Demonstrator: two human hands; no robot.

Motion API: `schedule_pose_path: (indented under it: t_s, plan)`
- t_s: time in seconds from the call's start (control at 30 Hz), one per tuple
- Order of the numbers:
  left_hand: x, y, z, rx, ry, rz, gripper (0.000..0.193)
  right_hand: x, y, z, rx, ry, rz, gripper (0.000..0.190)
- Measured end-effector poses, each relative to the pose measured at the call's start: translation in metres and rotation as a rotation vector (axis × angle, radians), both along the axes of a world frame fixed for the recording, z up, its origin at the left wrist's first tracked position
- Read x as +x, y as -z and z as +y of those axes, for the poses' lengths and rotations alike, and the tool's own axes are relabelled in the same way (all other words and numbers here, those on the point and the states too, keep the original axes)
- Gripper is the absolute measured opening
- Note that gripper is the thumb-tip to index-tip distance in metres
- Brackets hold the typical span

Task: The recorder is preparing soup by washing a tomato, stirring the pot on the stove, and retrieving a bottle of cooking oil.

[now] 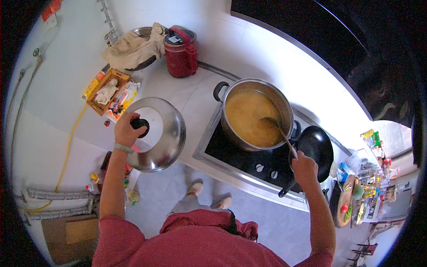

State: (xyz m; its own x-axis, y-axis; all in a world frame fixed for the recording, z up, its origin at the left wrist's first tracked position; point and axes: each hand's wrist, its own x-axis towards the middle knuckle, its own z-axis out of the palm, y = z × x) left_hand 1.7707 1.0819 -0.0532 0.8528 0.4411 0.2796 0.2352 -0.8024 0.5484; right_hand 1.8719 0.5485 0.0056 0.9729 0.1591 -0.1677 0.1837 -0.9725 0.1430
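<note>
By its black knob, my left hand (pixel 128 128) holds a domed metal pot lid with a glass centre (pixel 171 133), to the left of the hob. My right hand (pixel 304 167) grips the handle of a metal ladle (pixel 286 138), whose bowl is partly sunk in yellowish-brown liquid (pixel 248 116). The liquid fills much of a large steel pot (pixel 230 128) with two black side handles, standing on the black cooktop (pixel 217 143). A black frying pan (pixel 320 147) sits right of the pot, beside my right hand, its handle pointing towards me.
Behind the lid stand a red lidded appliance (pixel 181 55), a cloth-covered pan (pixel 133 50) and a wicker tray (pixel 125 76). A wooden board (pixel 341 213) with a tomato (pixel 344 208) lies at the right, near bottles. A dark range hood (pixel 300 20) hangs above the hob.
</note>
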Motion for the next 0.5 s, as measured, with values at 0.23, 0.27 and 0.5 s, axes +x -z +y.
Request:
schedule_pose_path:
  t_s: [0.23, 0.27, 0.5]
  plan:
    - [-0.008, 0.001, 0.007, 0.007, 0.008, -0.024, 0.039, 0.006, 0.019, -0.028, 0.611, 0.120, -0.031, 0.029]
    - [-0.010, 0.001, 0.009, 0.016, -0.005, -0.015, 0.039, 0.000, 0.022, -0.018, 0.723, 0.196, -0.051, 0.029]
    - [-0.011, -0.001, 0.011, 0.024, -0.003, -0.029, 0.039, 0.017, 0.027, 0.016, 1.590, 0.748, 0.352, 0.020]
